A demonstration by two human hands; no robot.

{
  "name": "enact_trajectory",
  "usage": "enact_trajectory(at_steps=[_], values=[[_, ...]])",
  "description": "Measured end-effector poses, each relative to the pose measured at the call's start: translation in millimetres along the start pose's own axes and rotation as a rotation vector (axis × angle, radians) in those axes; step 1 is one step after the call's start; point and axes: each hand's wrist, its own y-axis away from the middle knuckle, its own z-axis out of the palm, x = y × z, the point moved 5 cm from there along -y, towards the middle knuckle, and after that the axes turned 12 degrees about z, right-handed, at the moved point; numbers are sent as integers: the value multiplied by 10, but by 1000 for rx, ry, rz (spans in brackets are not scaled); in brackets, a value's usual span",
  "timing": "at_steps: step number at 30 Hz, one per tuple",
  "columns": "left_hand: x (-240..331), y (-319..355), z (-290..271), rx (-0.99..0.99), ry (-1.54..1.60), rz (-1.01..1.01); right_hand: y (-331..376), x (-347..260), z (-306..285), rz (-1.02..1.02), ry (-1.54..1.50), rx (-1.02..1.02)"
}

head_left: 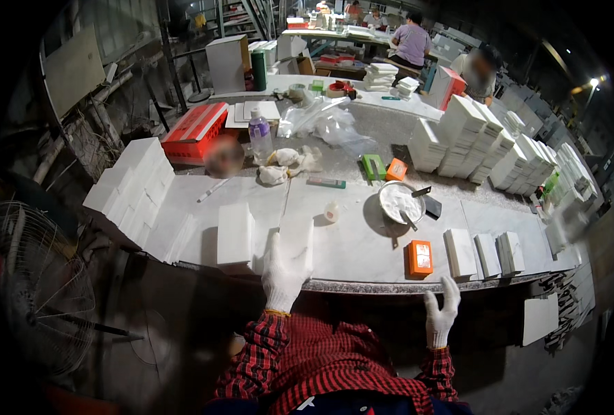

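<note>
My left hand (283, 278), in a white knit glove, grips the near part of a white marble-look tile (296, 234) at the table's front, fingers along one side and thumb on the other. Left of it stands a stack of white tiles (233, 234). My right hand (442, 312), also gloved, hovers off the table's front edge with fingers apart and nothing in it. Nearest to it are an orange box (420, 259) and a small tile stack (461, 253). Behind the box, a bowl (400, 203) holds white paste and putty knives.
Tall tile stacks stand at the left (128, 190) and the right rear (459, 142). Further back are a red crate (195, 131), a purple-labelled bottle (259, 135) and crumpled clear plastic (327, 124). A wire fan (47, 290) stands at the left. Other people work beyond.
</note>
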Motion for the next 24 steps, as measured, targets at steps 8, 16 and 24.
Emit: enact_trajectory(at_steps=[8, 16, 24], values=[[322, 116, -202, -21, 116, 275, -41, -1076, 899, 68, -352, -767], [570, 413, -444, -118, 331, 165, -57, -1364, 713, -57, -243, -824], [212, 813, -966, 2, 144, 129, 232, -667, -221, 246, -116, -643]])
